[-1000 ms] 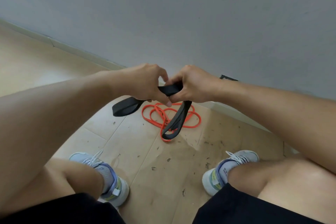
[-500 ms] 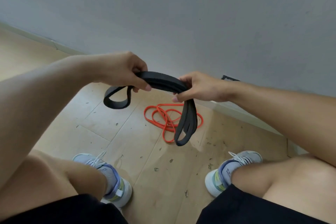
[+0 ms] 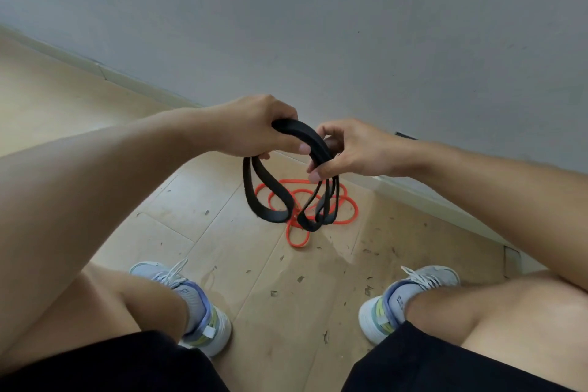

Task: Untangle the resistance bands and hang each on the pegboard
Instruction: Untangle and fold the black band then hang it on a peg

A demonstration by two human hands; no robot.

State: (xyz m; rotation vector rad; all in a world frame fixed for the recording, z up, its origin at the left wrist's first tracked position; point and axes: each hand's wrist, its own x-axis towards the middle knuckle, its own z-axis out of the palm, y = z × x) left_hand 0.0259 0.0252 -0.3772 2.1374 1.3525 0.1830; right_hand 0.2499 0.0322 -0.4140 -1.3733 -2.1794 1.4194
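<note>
The black resistance band (image 3: 297,149) hangs between my two hands above the floor (image 3: 159,200), bridging them in a short arch and dropping in several loops from each side. My left hand (image 3: 254,127) sits at about nine o'clock of the arch, fingers curled round the band with the thumb pressed on top. My right hand (image 3: 353,149) is at three o'clock, thumb and forefinger pinching the folded strands, the other fingers loosely bent behind them. The band's long axis runs left to right between the grips, then turns straight down toward six o'clock, where the loops overlap. The orange band (image 3: 350,207) lies coiled on the floor directly beneath, at six o'clock from my fingers and apart from the black one as far as I can tell. I judge the black band is nearly free but folded over itself; the loops under the right hand look the more crossed, so that hand is the nearer one to shake them out. No pegboard is in view
</note>
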